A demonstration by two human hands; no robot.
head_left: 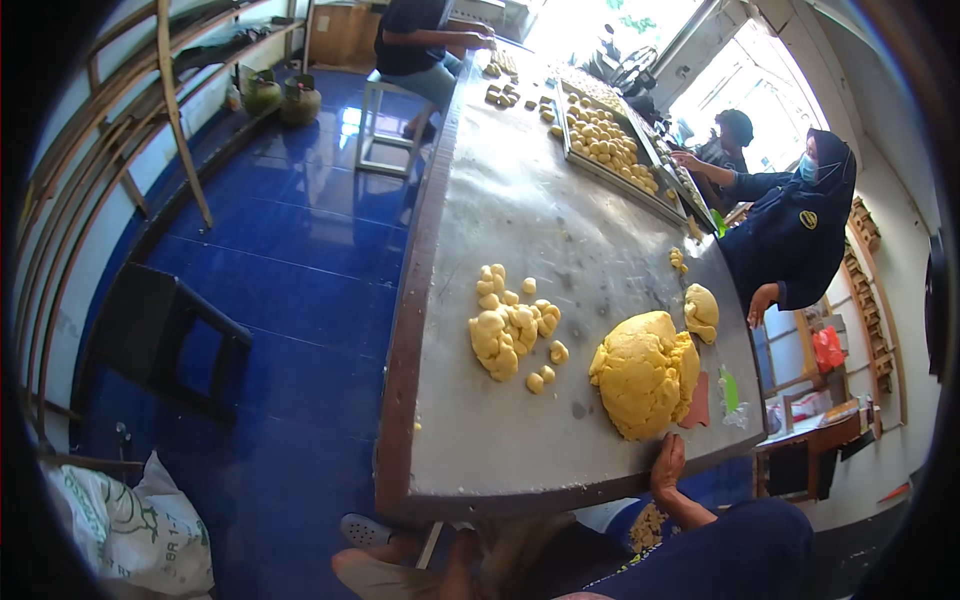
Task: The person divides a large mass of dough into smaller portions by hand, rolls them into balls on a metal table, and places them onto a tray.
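My right hand (668, 466) rests at the near edge of the metal table, its fingers stretched up, holding nothing that I can see. Just beyond it sits a large lump of yellow dough (640, 375), cracked on top. A smaller pale piece of dough (701, 312) lies behind that lump. To the left is a cluster of smooth, pale dough balls (508, 325), some pressed together and a few loose. Beside the lump are a pinkish flat piece (697, 402) and a green scrap in clear plastic (732, 392). No left hand can be made out.
Along the long metal table (520, 215) stands a tray (610, 150) full of dough balls. A masked co-worker (800, 220) stands on the right; another person (425, 45) sits at the far left. A black stool (165, 335) and a white sack (140, 525) are on the blue floor.
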